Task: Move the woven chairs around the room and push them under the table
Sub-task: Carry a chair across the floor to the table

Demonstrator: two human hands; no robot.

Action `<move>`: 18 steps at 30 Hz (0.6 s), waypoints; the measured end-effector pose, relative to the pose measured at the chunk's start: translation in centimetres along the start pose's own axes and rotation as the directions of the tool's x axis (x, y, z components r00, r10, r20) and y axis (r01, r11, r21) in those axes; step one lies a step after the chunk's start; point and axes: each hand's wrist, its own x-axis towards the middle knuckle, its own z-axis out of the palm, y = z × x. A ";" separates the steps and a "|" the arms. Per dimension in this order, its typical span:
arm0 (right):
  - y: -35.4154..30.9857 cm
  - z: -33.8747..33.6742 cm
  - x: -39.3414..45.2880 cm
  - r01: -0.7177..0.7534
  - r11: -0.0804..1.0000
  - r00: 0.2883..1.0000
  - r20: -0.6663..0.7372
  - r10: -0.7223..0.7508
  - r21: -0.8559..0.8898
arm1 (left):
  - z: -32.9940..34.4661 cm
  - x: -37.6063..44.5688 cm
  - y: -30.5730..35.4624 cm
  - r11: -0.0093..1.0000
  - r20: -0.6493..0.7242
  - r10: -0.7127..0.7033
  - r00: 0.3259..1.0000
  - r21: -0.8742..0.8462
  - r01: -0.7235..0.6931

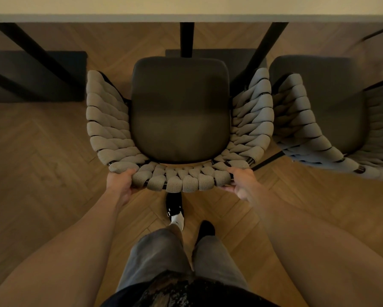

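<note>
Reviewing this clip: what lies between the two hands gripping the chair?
In the head view, the woven back rim of the held chair spans from the left hand to the right hand; a shoe shows just below it.

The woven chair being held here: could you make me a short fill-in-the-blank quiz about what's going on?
1. Both hands, the left hand and right hand, grip the woven chair by its ____.
2. The chair's seat cushion is dark ____.
3. A second woven chair stands to the person's ____.
4. The table is held up by ____ legs.

Missing words: backrest; grey; right; black
</note>
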 end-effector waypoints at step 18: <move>-0.2 -0.5 -0.3 -0.001 1.000 0.999 0.039 0.002 -0.012 | -0.1 0.7 -0.5 1.000 -0.006 -0.007 1.000 -0.003 0.007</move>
